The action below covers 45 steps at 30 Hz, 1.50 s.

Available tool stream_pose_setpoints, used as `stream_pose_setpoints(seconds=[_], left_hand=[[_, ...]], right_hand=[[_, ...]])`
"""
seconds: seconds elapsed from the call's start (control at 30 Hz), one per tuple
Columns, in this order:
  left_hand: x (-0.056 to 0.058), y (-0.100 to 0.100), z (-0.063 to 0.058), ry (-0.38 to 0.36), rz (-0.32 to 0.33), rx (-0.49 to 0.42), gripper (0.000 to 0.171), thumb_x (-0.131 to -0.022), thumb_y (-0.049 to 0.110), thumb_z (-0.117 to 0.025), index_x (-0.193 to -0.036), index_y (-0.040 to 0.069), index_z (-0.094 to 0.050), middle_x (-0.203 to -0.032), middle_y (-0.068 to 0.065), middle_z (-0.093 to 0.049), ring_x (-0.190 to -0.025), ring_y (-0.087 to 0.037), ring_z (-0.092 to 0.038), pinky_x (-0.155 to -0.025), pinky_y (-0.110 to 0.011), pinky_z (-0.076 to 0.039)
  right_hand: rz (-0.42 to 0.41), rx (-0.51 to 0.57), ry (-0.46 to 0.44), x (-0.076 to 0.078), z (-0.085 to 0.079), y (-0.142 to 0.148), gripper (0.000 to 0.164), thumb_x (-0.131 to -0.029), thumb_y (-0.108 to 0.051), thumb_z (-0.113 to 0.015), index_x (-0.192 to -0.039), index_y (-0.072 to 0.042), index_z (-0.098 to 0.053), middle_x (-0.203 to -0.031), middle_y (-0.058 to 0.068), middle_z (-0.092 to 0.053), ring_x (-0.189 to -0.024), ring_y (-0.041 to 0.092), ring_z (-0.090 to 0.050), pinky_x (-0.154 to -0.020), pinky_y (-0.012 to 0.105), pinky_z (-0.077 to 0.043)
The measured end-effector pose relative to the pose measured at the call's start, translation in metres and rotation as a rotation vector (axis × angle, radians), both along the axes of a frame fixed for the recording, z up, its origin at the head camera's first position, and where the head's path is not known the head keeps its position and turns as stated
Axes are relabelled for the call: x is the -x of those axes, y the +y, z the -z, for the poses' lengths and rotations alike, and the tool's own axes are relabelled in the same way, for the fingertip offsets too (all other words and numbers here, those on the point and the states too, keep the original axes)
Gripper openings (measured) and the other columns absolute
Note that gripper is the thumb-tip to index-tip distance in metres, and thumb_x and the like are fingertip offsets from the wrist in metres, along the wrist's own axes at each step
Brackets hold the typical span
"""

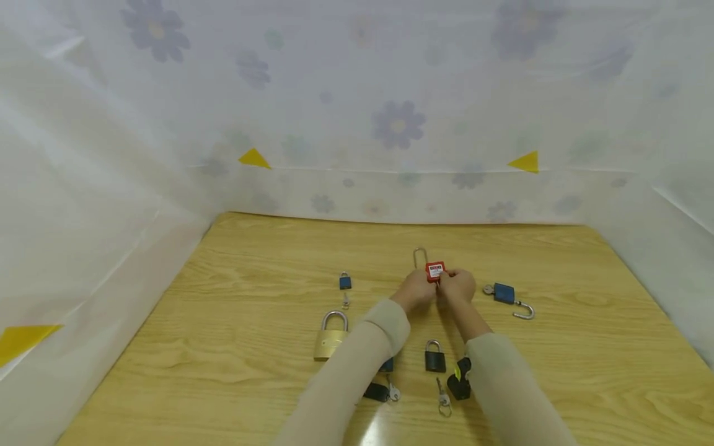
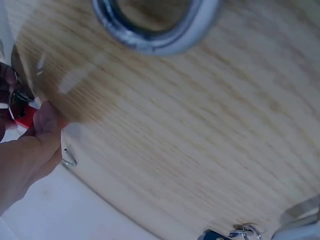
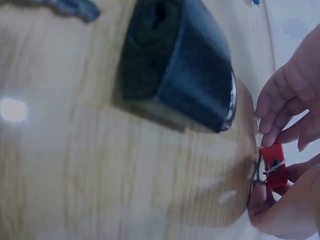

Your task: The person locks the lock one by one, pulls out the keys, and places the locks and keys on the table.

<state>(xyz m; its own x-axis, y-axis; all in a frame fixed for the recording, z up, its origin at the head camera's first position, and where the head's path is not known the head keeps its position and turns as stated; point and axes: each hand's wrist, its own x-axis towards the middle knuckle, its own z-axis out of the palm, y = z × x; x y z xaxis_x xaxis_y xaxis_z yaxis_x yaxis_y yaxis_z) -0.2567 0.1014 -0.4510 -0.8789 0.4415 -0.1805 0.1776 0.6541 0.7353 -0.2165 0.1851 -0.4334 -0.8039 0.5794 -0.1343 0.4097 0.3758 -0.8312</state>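
Near the far middle of the table, a red padlock (image 1: 435,271) with a white label is held between both hands. Its long shackle (image 1: 420,254) stands raised at the upper left. My left hand (image 1: 417,290) grips the padlock's left side. From the right, my right hand (image 1: 458,285) pinches the padlock, its thumb near the label. In the right wrist view, the underside of the red padlock (image 3: 276,175) shows a thin metal piece and a wire ring; whether a key is inserted I cannot tell.
Left of the hands lie a small blue padlock (image 1: 345,282), its keys (image 1: 346,301) and a brass padlock (image 1: 328,345). Nearer are a black padlock (image 1: 435,361), keys (image 1: 443,399) and a black-and-yellow object (image 1: 460,385). An unlocked blue padlock (image 1: 504,293) lies right. A sleeve partly covers another blue padlock (image 1: 387,366).
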Motion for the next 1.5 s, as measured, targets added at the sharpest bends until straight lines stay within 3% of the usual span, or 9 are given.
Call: stream_pose_setpoints(seconds=[0.07, 0.13, 0.3, 0.5, 0.63, 0.8, 1.03, 1.37, 1.5], left_hand=[[-0.005, -0.002, -0.003, -0.03, -0.055, -0.053, 0.019, -0.089, 0.012, -0.05, -0.086, 0.002, -0.066, -0.082, -0.01, -0.062, -0.067, -0.019, -0.052, -0.057, -0.025, -0.044], [-0.017, -0.006, -0.019, -0.074, -0.127, -0.09, 0.017, -0.087, 0.007, -0.052, -0.089, 0.0, -0.067, -0.083, -0.011, -0.063, -0.066, -0.019, -0.051, -0.055, -0.024, -0.042], [-0.033, -0.019, -0.04, -0.188, -0.318, -0.295, 0.021, -0.09, 0.012, -0.056, -0.101, -0.001, -0.069, -0.071, -0.004, -0.056, -0.057, -0.01, -0.041, -0.049, -0.018, -0.034], [-0.039, -0.038, -0.053, -0.439, -0.469, -0.604, 0.032, -0.094, 0.024, -0.056, -0.11, -0.003, -0.063, -0.088, -0.009, -0.066, -0.071, -0.012, -0.059, -0.073, -0.026, -0.054], [-0.051, -0.054, -0.058, -0.423, -0.438, -0.656, 0.036, -0.093, 0.025, -0.057, -0.113, -0.005, -0.06, -0.106, -0.017, -0.067, -0.084, -0.015, -0.066, -0.08, -0.028, -0.056], [-0.075, -0.078, -0.062, -0.377, -0.359, -0.641, 0.035, -0.091, 0.02, -0.06, -0.111, -0.009, -0.06, -0.107, -0.02, -0.065, -0.081, -0.012, -0.064, -0.079, -0.027, -0.056], [-0.113, -0.106, -0.067, -0.41, -0.284, -0.637, 0.035, -0.09, 0.019, -0.062, -0.112, -0.008, -0.06, -0.107, -0.018, -0.066, -0.085, -0.011, -0.063, -0.083, -0.03, -0.055], [-0.136, -0.125, -0.06, -0.397, -0.232, -0.684, 0.033, -0.089, 0.014, -0.062, -0.113, -0.008, -0.06, -0.109, -0.019, -0.066, -0.093, -0.015, -0.065, -0.087, -0.03, -0.054], [-0.141, -0.128, -0.057, -0.38, -0.267, -0.682, 0.034, -0.088, 0.013, -0.063, -0.112, -0.01, -0.059, -0.108, -0.021, -0.066, -0.091, -0.016, -0.065, -0.086, -0.031, -0.054]], right_hand=[[0.014, 0.032, 0.032, 0.0, 0.001, -0.001, 0.026, -0.086, -0.006, -0.05, -0.099, 0.012, -0.064, -0.102, 0.028, -0.063, -0.089, 0.032, -0.056, -0.076, 0.037, -0.049], [0.024, 0.091, 0.062, 0.0, -0.001, -0.002, 0.025, -0.087, -0.005, -0.051, -0.101, 0.012, -0.063, -0.104, 0.028, -0.062, -0.09, 0.029, -0.056, -0.071, 0.028, -0.049], [0.049, 0.346, 0.138, -0.004, -0.014, -0.008, 0.027, -0.089, -0.005, -0.055, -0.11, 0.011, -0.059, -0.104, 0.02, -0.059, -0.079, 0.013, -0.056, -0.056, 0.01, -0.044], [-0.063, 0.574, 0.179, -0.024, -0.039, -0.024, 0.033, -0.092, -0.008, -0.055, -0.119, 0.011, -0.052, -0.092, 0.002, -0.056, -0.065, -0.004, -0.055, -0.062, 0.009, -0.049], [-0.169, 0.644, 0.175, -0.047, -0.048, -0.035, 0.035, -0.094, -0.01, -0.053, -0.123, 0.009, -0.049, -0.1, 0.0, -0.055, -0.075, -0.003, -0.058, -0.074, 0.01, -0.051], [-0.243, 0.7, 0.211, -0.078, -0.05, -0.045, 0.024, -0.093, -0.007, -0.054, -0.113, 0.006, -0.054, -0.1, -0.004, -0.061, -0.082, 0.0, -0.06, -0.08, 0.015, -0.052], [-0.289, 0.623, 0.194, -0.117, -0.046, -0.058, 0.029, -0.09, -0.007, -0.059, -0.113, 0.01, -0.054, -0.103, 0.0, -0.065, -0.084, 0.005, -0.063, -0.08, 0.018, -0.053], [-0.352, 0.549, 0.197, -0.139, -0.039, -0.067, 0.03, -0.088, -0.002, -0.059, -0.115, 0.009, -0.053, -0.114, 0.015, -0.062, -0.086, 0.004, -0.063, -0.08, 0.017, -0.053], [-0.366, 0.524, 0.211, -0.139, -0.036, -0.069, 0.028, -0.086, 0.001, -0.06, -0.112, 0.01, -0.054, -0.111, 0.016, -0.063, -0.085, 0.005, -0.062, -0.078, 0.019, -0.054]])
